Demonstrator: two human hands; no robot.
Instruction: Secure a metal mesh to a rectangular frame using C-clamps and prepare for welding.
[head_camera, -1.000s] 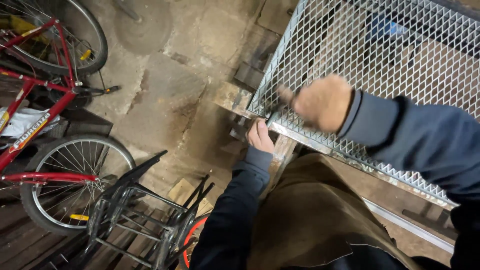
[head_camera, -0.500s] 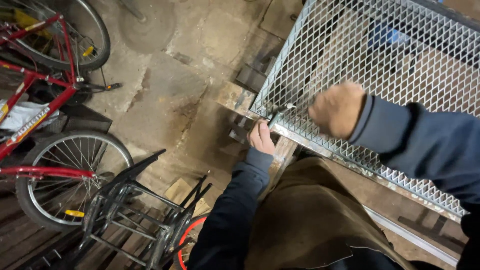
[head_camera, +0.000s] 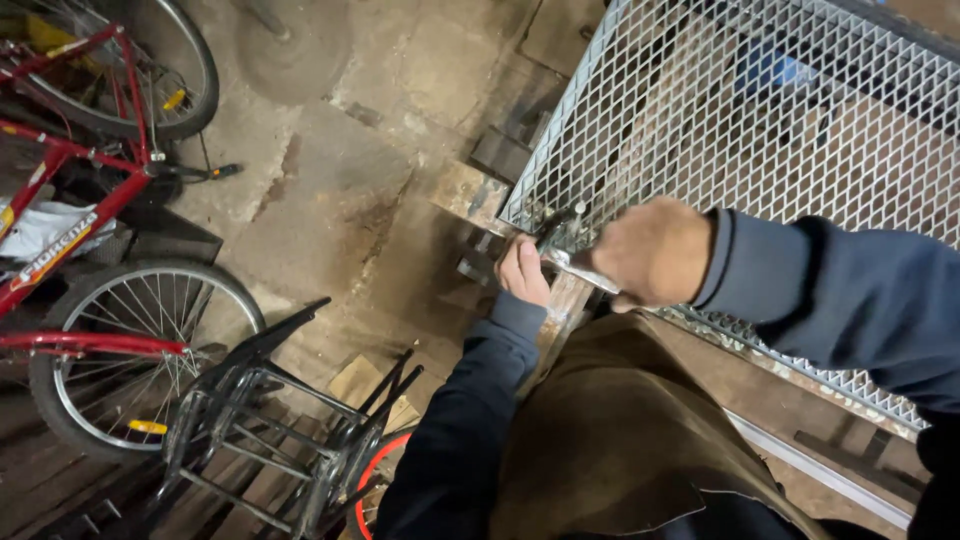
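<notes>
Steel-grey tool (head_camera: 575, 262), slim and metallic, is gripped in the right hand (head_camera: 655, 250); the fingers are curled shut around its handle, and its dark working end is set against the lower left corner of the mesh panel (head_camera: 760, 110). Left hand (head_camera: 523, 272) is seen just below that corner, fingers pressed together and bent against the underside of the frame; whether anything is pinched there cannot be told. Both hands are close together, almost touching at the corner. The panel is made of expanded metal in a pale frame and is tilted across the upper right of the view, resting over a rusty beam (head_camera: 470, 195). Dark blue sleeves and a brown apron (head_camera: 620, 430) are seen below. On the concrete floor (head_camera: 330, 200) to the left, a red bicycle (head_camera: 80, 200) is parked, with a black wire rack (head_camera: 270, 430) near its wheel.
</notes>
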